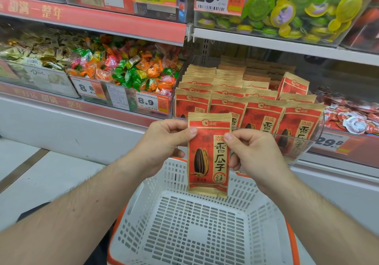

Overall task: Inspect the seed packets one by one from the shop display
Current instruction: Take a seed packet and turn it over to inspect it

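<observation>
Fingers behind seed packet (208, 156) hidden; it's upright, long axis vertical, front facing cam. L hand (164, 139) & R hand (252, 152) pinch its upper edges.

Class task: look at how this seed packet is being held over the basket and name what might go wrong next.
Both the left hand and right hand pinch only the seed packet's upper edges, so it may slip into the white basket below. Putting it back carelessly might topple the upright packets in the clear display bin.

Seed packet (208, 156) above basket (205, 223), before packet rows (246, 100).
</observation>
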